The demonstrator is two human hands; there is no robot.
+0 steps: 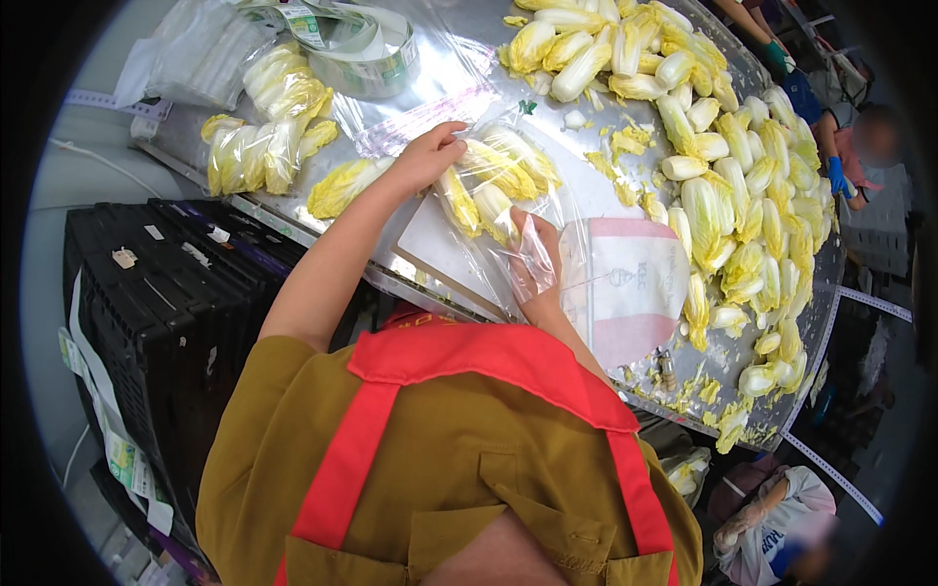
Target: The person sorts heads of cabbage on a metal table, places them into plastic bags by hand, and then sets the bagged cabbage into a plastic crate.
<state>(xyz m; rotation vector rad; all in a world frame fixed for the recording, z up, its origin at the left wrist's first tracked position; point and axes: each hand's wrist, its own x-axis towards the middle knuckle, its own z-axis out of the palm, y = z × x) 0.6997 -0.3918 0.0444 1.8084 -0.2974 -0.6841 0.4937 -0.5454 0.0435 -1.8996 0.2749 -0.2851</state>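
Observation:
A clear plastic bag [575, 194] holding several small yellow napa cabbages [502, 172] lies before me over a pale flat board [447, 253]. My left hand [432, 155] pinches the bag's far left side. Lower down, my right hand [535, 256] grips the bag, with clear film bunched over its fingers and a cabbage just beside them. The film's glare hides exactly how those fingers sit. One loose cabbage [348, 187] rests on the metal table [542, 154], left of my left forearm. Right of my right hand lies a pink and white rounded sheet [637, 293] bearing print.
Bagged cabbages [260, 154] sit at the left, below stacked clear bags [194, 62] and a label roll [366, 62]. Flat bags [425, 117] lie ahead. Loose cabbages [733, 168] cover the right. Black crates [176, 293] stand left; co-workers [854, 154] are beyond the table.

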